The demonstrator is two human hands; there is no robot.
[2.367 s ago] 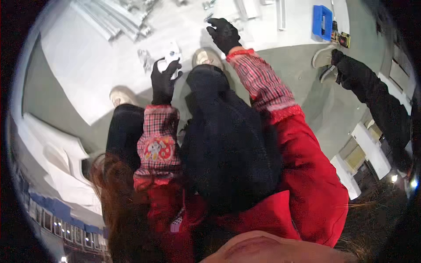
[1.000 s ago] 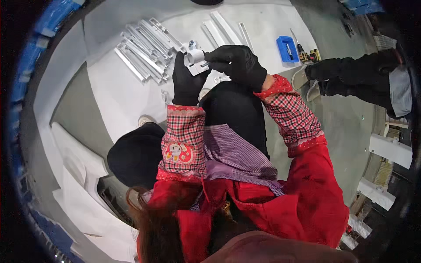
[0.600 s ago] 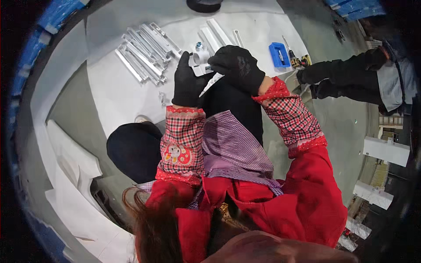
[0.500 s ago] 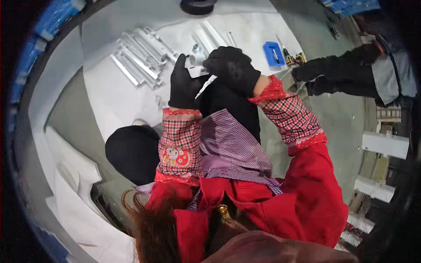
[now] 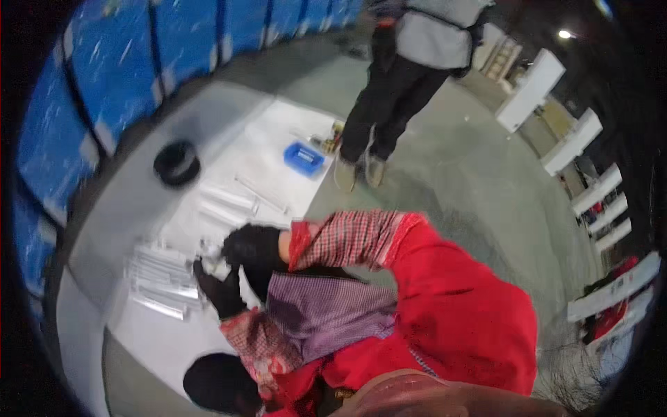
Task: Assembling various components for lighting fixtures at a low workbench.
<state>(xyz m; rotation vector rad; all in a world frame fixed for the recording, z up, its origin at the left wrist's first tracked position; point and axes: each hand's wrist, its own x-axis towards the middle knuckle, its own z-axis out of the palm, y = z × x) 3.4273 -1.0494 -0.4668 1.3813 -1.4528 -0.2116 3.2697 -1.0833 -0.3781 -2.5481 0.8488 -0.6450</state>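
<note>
Both my hands wear black gloves and meet over the near side of a white sheet (image 5: 271, 132). A small white piece (image 5: 216, 267), blurred by motion, sits between them. My left hand (image 5: 222, 292) curves around this piece, thumb and finger on either side. Beside it my right hand (image 5: 251, 249) is closed with its back showing; its fingertips and anything in them are hidden. Left of my hands lies a group of silvery-white metal rails (image 5: 161, 278). Beyond my right hand are more white rails (image 5: 226, 203) and a thin strip (image 5: 261, 193).
A blue bin (image 5: 303, 159) stands at the sheet's far right, with a blurred yellow-and-black tool (image 5: 335, 136) behind it. A round black object (image 5: 176, 164) lies at the far left. Another person (image 5: 399, 90) stands past the sheet. Blue wrapped stacks (image 5: 118, 62) line the back.
My view has swung to the right, so the sheet and my hands appear lower and farther left. More of the other person and the blue stacks shows. My hands remain together around the white piece.
</note>
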